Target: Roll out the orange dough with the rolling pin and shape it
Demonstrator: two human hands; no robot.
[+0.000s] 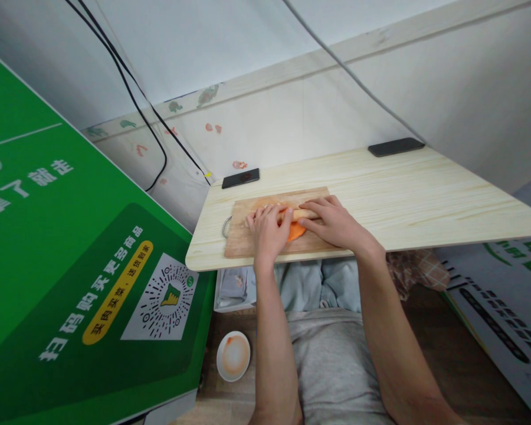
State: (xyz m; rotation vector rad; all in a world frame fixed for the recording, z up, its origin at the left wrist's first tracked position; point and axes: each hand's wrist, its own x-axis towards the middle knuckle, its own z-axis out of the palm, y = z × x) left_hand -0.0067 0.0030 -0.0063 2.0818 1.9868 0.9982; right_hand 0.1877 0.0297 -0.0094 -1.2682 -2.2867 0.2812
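A light wooden rolling pin (pixel 304 215) lies crosswise over a flat piece of orange dough (pixel 297 231). My left hand (pixel 269 229) is curled over the pin's left end, hiding that end. On the other side, my right hand (pixel 334 221) covers the right end, its thumb and fingers around the wood. Both hands are closed on the pin. Under the dough is a wooden cutting board (pixel 243 242) with a metal ring handle at its left edge. White, floury traces show on the board beyond my left hand.
The board rests on a pale wooden table (pixel 407 200) against the wall. A black phone (pixel 241 178) lies at the back left, a dark flat device (pixel 396 147) at the back right. A green sign panel (pixel 101 248) borders the left. Below stands a white bowl (pixel 233 356).
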